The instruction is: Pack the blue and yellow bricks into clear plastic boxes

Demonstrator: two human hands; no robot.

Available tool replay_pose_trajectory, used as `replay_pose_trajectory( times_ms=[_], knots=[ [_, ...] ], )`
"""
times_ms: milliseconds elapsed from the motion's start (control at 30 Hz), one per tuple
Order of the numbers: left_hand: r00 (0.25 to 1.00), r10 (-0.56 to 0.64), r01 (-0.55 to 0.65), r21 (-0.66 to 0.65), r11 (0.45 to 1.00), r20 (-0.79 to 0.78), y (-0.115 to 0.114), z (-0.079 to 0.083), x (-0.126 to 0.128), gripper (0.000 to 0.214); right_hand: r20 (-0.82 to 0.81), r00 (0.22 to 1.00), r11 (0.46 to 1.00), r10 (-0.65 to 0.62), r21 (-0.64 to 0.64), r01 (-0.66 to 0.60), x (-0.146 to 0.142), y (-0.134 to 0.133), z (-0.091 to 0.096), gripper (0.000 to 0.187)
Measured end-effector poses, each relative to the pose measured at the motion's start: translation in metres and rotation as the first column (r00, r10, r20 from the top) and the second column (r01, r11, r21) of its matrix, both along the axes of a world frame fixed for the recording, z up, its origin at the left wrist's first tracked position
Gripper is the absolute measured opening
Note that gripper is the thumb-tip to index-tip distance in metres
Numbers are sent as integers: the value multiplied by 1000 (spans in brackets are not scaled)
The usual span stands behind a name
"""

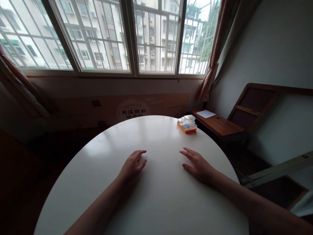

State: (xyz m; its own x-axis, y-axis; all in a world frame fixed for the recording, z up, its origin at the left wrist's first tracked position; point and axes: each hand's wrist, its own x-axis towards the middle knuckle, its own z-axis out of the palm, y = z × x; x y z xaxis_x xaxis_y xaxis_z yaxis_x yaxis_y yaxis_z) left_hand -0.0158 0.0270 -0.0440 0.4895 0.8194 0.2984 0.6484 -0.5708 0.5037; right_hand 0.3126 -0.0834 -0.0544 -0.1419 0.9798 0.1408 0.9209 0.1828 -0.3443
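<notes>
My left hand (133, 164) is over the middle of a round white table (156, 205), its fingers apart and nothing in them. To the right, my right hand (197, 164) is also open, with thumb and fingers spread towards the left hand. A gap of bare tabletop lies between the two. Beyond my right hand, near the table's far right edge, stands a small stack of clear plastic boxes (188, 120) on an orange base (187, 129). Neither hand touches the stack. What the boxes contain is too small to make out.
A wide window (135, 39) with bars outside spans the far wall. Under it leans a long printed cardboard panel (107, 107). Right of the table is a low wooden bench (220, 124) with a white sheet of paper (205, 113) on it. Curtains (207, 78) hang beside the window.
</notes>
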Motion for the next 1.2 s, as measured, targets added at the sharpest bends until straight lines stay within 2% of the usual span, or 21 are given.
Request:
replay_pose_trajectory(
  times_ms=[167, 333, 533, 733, 933, 1033, 1133, 1200],
  knots=[
    [982, 91, -79, 80, 994, -163, -2, -4, 0, 47, 29, 999, 999, -20, -45, 22, -1, 9, -1, 61],
    [948, 124, -106, 77, 991, -292, -3, -10, 0, 56, 47, 999, 996, -11, -87, 15, 0, 10, -3, 62],
    [914, 145, -117, 97, 988, -379, -6, -6, 1, 58, 44, 999, 996, -7, -92, 11, -2, 10, 1, 61],
    [884, 166, -125, 123, 985, -437, -4, -4, 0, 59, -1, 1000, 999, -18, -45, 18, -3, 10, 1, 59],
    [869, 166, -118, 131, 984, -466, -1, -2, -2, 58, -100, 995, 997, -1, 77, 8, -6, 8, -3, 53],
    [866, 161, -114, 126, 985, -473, 0, -2, -2, 58, -187, 981, 984, 53, 178, -19, -4, 6, 2, 42],
    [864, 154, -109, 120, 987, -479, 1, -2, -3, 58, -303, 944, 940, 128, 339, -19, -1, -6, 26, 31],
    [864, 148, -106, 113, 988, -481, 1, -2, -3, 57, -384, 910, 887, 154, 460, 44, -2, -30, 52, 23]
  ],
)
